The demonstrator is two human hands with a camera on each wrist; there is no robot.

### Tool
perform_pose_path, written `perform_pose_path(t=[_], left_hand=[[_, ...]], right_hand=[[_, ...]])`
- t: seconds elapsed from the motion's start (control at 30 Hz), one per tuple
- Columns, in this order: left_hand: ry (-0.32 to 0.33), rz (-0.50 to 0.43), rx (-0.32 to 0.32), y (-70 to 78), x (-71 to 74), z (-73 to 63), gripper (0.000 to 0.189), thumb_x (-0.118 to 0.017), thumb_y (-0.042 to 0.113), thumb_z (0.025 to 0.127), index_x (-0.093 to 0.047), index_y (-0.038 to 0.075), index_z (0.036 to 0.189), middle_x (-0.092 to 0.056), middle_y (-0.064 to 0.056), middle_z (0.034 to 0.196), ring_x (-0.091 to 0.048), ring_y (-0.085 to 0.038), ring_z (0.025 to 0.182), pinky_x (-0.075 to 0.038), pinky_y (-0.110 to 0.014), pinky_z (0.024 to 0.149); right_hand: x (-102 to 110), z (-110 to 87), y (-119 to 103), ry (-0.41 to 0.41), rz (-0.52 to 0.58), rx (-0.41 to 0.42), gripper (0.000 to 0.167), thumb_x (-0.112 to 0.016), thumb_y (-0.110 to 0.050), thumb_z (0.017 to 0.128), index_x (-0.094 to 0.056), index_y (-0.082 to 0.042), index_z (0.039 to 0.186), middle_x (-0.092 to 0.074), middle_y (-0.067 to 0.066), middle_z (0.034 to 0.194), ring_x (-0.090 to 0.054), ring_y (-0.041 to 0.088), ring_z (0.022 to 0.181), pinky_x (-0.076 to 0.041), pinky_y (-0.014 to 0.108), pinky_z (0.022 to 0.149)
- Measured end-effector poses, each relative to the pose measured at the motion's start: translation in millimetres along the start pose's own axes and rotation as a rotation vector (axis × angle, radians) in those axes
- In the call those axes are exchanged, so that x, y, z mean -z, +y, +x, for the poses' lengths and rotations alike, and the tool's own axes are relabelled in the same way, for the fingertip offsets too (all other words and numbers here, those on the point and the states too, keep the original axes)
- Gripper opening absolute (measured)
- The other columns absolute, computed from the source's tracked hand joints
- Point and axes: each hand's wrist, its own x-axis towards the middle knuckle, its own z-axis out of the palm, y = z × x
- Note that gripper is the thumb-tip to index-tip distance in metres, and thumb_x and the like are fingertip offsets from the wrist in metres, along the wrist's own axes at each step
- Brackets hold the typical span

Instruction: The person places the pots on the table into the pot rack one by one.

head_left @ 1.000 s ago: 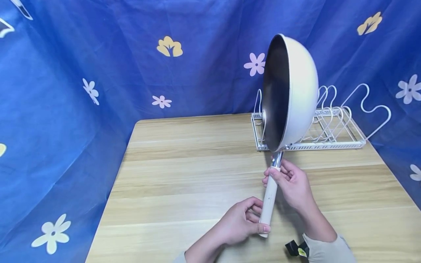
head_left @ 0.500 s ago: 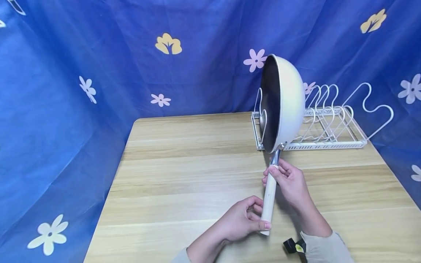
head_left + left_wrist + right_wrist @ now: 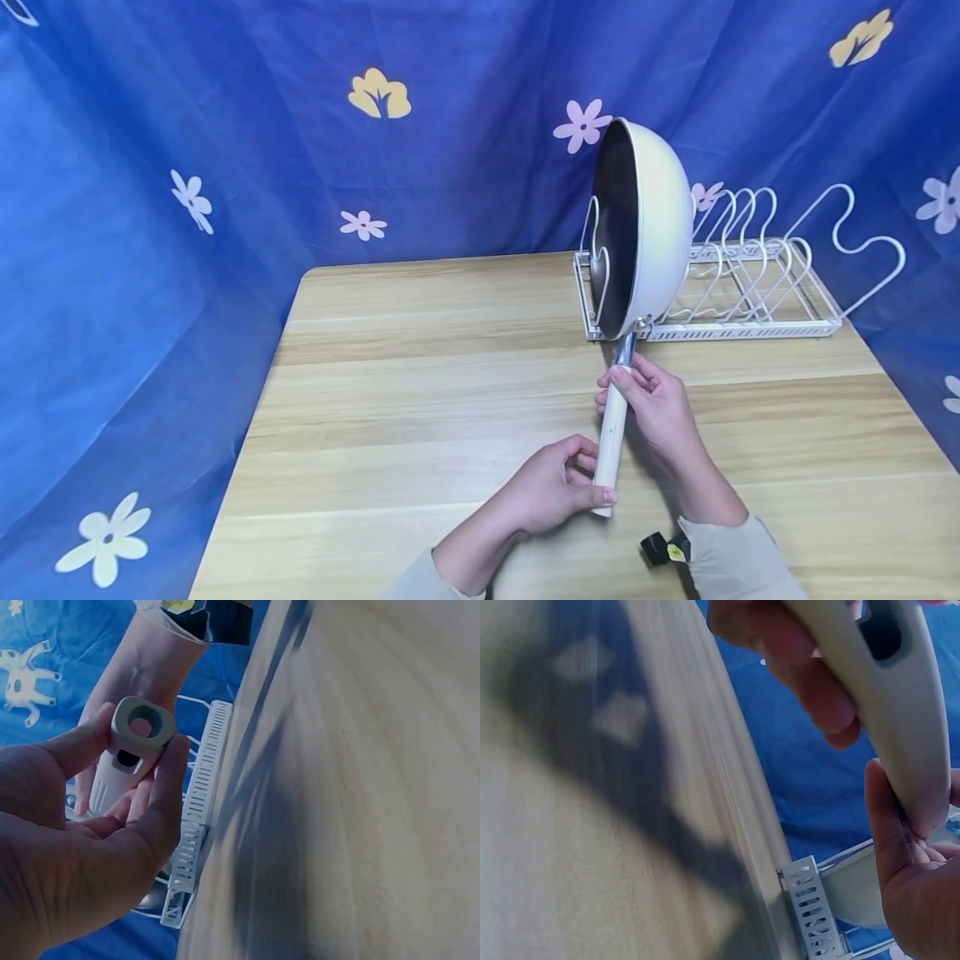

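Note:
A deep frying pan [image 3: 662, 221], white outside and dark inside, stands on edge with its opening to the left. Its bowl is at the left end of a white wire rack [image 3: 742, 333], just right of the leftmost wire divider [image 3: 604, 275]. Whether the bowl bears on the rack's base is hidden. My right hand [image 3: 660, 404] grips the front of the pale handle [image 3: 611, 437] near its metal neck. With thumb and fingers, my left hand [image 3: 555, 487] pinches the handle's butt end, whose hanging hole shows in the left wrist view.
More wire dividers [image 3: 723, 250] stand along the rack, with a taller bent wire [image 3: 873, 242] at its right end. A wooden table [image 3: 420, 375] lies beneath. Blue flowered cloth [image 3: 465, 167] hangs behind and at the sides.
The pan has come down and slightly left, its bowl now behind the leftmost wire divider. Both hands have kept their hold on the handle. The head view has shifted slightly.

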Motion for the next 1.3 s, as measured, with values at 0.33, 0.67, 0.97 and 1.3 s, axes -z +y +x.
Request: perform_pose_path(t=[0.33, 0.67, 0.97, 1.3], left_hand=[[0.068, 0.334, -0.036, -3.5, 0.4, 11.6, 0.044, -0.092, 0.015, 0.087, -0.071, 0.007, 0.124, -0.08, 0.002, 0.103, -0.074, -0.001, 0.087, -0.059, -0.019, 0.077], [0.079, 0.581, -0.049, -1.8, -3.1, 16.8, 0.045, -0.087, 0.012, 0.09, -0.068, 0.003, 0.131, -0.07, 0.005, 0.095, -0.059, -0.002, 0.084, -0.052, -0.02, 0.077], [0.09, 0.641, -0.047, -1.8, -1.5, 18.0, 0.052, -0.087, 0.013, 0.09, -0.066, 0.003, 0.137, -0.071, 0.003, 0.097, -0.06, -0.005, 0.085, -0.053, -0.022, 0.077], [0.034, 0.981, -0.155, -4.9, -1.7, -1.8, 0.069, -0.077, 0.037, 0.1, -0.054, 0.005, 0.156, -0.076, -0.007, 0.13, -0.072, -0.017, 0.121, -0.06, -0.033, 0.105]], right_hand=[[2.7, 5.1, 3.4, -0.095, 0.033, -0.049, 0.049, -0.042, -0.007, 0.115, -0.033, 0.015, 0.157, -0.076, -0.008, 0.1, -0.076, 0.009, 0.087, -0.067, 0.031, 0.087], [3.4, 11.0, 16.7, -0.106, 0.044, -0.074, 0.055, -0.044, -0.009, 0.116, -0.026, 0.012, 0.164, -0.077, -0.008, 0.105, -0.077, 0.008, 0.093, -0.066, 0.029, 0.093], [1.7, 15.5, 20.8, -0.055, -0.054, -0.08, 0.054, -0.049, -0.011, 0.115, -0.033, 0.006, 0.164, -0.077, 0.012, 0.118, -0.078, 0.008, 0.095, -0.066, 0.026, 0.093], [8.5, 12.7, 8.2, 0.034, -0.766, 0.039, 0.05, -0.054, -0.032, 0.115, -0.053, -0.002, 0.155, -0.076, 0.018, 0.117, -0.073, 0.031, 0.108, -0.058, 0.049, 0.103]])
